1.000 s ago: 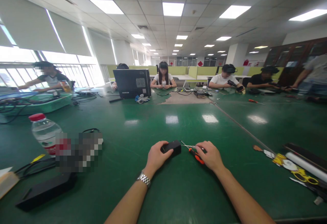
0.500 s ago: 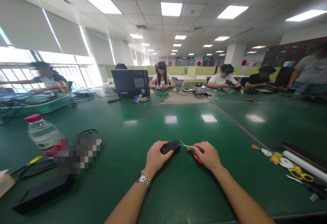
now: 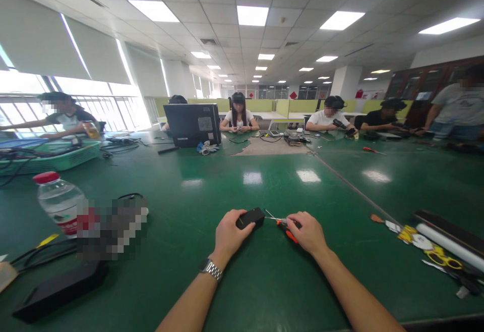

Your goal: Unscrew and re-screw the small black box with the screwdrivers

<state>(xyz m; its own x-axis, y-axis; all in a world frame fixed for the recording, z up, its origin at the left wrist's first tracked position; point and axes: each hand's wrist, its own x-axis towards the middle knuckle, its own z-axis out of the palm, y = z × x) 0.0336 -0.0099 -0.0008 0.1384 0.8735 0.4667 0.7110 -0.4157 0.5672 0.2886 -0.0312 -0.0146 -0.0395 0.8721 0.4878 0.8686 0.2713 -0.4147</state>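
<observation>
Near the middle of the green table, my left hand (image 3: 231,233) is wrapped round a small black box (image 3: 252,218), its right end facing my other hand. My right hand (image 3: 308,232) pinches a screwdriver (image 3: 278,219), its handle mostly hidden by the fingers. The thin metal shaft points left, with its tip at or very close to the box's end face; contact is hard to make out. Just under the right fingers is a second tool with an orange and black handle (image 3: 290,235), its thin shaft angled up and left. Whether the hand touches this one, I cannot tell.
A water bottle (image 3: 60,203) and a long black object (image 3: 60,289) lie left. Yellow-handled scissors (image 3: 444,259) and a white roll (image 3: 449,246) are at right. Farther off stand a black computer case (image 3: 191,125) and a green basket (image 3: 64,158). Several people sit around the table.
The view has shifted very slightly. Both hands keep their grips on the box and the screwdriver, with hardly any visible movement.
</observation>
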